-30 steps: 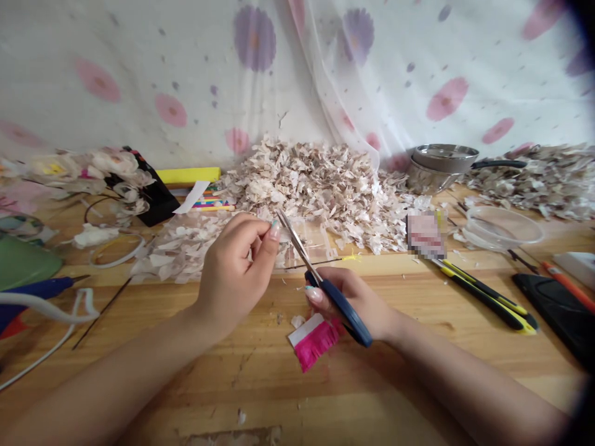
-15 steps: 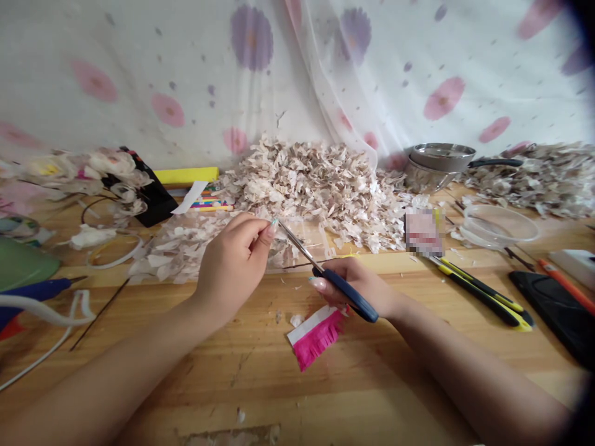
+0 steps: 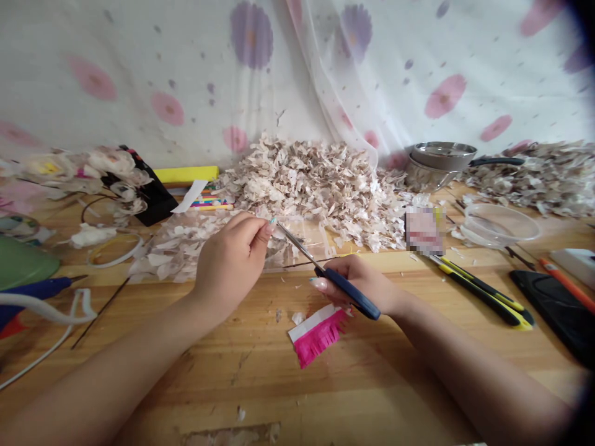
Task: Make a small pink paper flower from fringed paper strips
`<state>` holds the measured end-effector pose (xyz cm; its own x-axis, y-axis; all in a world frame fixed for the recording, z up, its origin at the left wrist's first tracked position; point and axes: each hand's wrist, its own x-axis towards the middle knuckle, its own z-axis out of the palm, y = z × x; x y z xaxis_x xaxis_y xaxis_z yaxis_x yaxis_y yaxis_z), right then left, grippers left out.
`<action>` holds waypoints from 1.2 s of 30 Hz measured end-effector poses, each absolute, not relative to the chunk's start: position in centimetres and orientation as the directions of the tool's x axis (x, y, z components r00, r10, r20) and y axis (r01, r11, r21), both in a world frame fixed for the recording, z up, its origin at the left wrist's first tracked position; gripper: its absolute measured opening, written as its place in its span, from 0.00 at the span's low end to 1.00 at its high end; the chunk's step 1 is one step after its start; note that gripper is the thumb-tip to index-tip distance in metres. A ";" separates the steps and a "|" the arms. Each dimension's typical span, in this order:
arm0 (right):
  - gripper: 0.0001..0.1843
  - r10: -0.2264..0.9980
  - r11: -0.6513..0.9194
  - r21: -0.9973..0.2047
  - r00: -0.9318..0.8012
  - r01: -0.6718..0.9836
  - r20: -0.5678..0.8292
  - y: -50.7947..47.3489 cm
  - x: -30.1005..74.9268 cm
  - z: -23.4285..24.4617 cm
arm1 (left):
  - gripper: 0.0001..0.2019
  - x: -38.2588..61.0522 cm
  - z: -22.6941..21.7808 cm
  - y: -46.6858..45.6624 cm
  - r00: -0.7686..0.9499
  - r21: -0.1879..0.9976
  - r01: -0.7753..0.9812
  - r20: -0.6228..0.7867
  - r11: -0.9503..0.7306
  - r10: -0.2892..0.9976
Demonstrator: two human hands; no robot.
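Here at the wooden table (image 3: 223,384), 2 bare hands meet over the middle — the right hand (image 3: 365,282) has its fingers curled round the dark blue handles of the scissors (image 3: 343,286), blades looking nearly together, slanting up and leftward. Right at their tip, the left hand (image 3: 230,257): thumb and forefinger pinched tight, with anything between them too small to make out, and whether skin meets metal cannot be told. Just below the right hand lies the pink fringed strip (image 3: 318,339), white along its upper edge, flat on the wood. Behind it all, a great heap of pale petals (image 3: 307,179) — and off to the right, a yellow-and-black utility knife (image 3: 483,292) beside a dark flat object (image 3: 551,313).
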<state>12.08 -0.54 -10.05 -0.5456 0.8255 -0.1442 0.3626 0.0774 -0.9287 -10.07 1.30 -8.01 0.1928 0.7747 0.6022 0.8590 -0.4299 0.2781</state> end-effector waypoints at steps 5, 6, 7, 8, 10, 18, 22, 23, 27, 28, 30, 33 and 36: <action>0.25 0.821 0.065 -0.918 -0.543 0.392 -0.174 -0.4 12.5 -9.9 | 0.11 -10.1 -8.0 1.3 0.194 0.267 0.866 0.600 -0.422 0.776; 0.24 0.817 0.061 -0.917 -0.547 0.394 -0.181 -0.4 12.5 -9.9 | 0.11 -10.1 -8.1 1.3 0.195 0.266 0.867 0.598 -0.422 0.777; 0.24 0.814 0.059 -0.916 -0.550 0.396 -0.185 -0.4 12.6 -9.9 | 0.11 -10.1 -8.1 1.3 0.196 0.265 0.867 0.596 -0.422 0.778; 0.24 0.812 0.060 -0.915 -0.553 0.398 -0.187 -0.4 12.6 -9.9 | 0.11 -10.1 -8.1 1.3 0.197 0.265 0.868 0.593 -0.420 0.781; 0.24 0.812 0.063 -0.913 -0.552 0.404 -0.188 -0.3 12.6 -9.9 | 0.11 -10.1 -8.1 1.4 0.199 0.266 0.869 0.586 -0.418 0.786; 0.25 0.805 0.041 -0.895 -0.545 0.445 -0.234 -0.2 13.0 -9.3 | 0.11 -10.3 -7.9 1.6 0.215 0.286 0.855 0.563 -0.432 0.798; 0.25 0.788 0.052 -0.901 -0.571 0.430 -0.228 0.0 13.2 -9.3 | 0.11 -10.4 -8.0 1.9 0.215 0.308 0.847 0.548 -0.434 0.809; 0.25 0.785 0.057 -0.903 -0.578 0.425 -0.223 0.0 13.3 -9.3 | 0.11 -10.5 -8.1 1.9 0.213 0.313 0.846 0.543 -0.431 0.812; 0.25 0.783 0.065 -0.896 -0.579 0.439 -0.227 0.1 13.5 -9.4 | 0.12 -10.6 -8.1 2.0 0.220 0.317 0.845 0.528 -0.431 0.820; 0.25 0.784 0.064 -0.892 -0.575 0.448 -0.233 0.1 13.5 -9.3 | 0.11 -10.7 -8.1 2.1 0.217 0.320 0.845 0.525 -0.428 0.823; 0.25 0.782 0.059 -0.886 -0.573 0.460 -0.245 0.1 13.6 -9.3 | 0.11 -10.7 -8.1 2.1 0.206 0.331 0.848 0.512 -0.413 0.834; 0.25 0.775 0.049 -0.886 -0.577 0.461 -0.258 0.2 13.7 -9.2 | 0.11 -10.8 -8.0 2.3 0.213 0.343 0.848 0.478 -0.405 0.852; 0.25 0.773 0.041 -0.883 -0.575 0.468 -0.269 0.3 13.8 -9.3 | 0.11 -10.9 -8.0 2.7 0.252 0.348 0.833 0.454 -0.430 0.855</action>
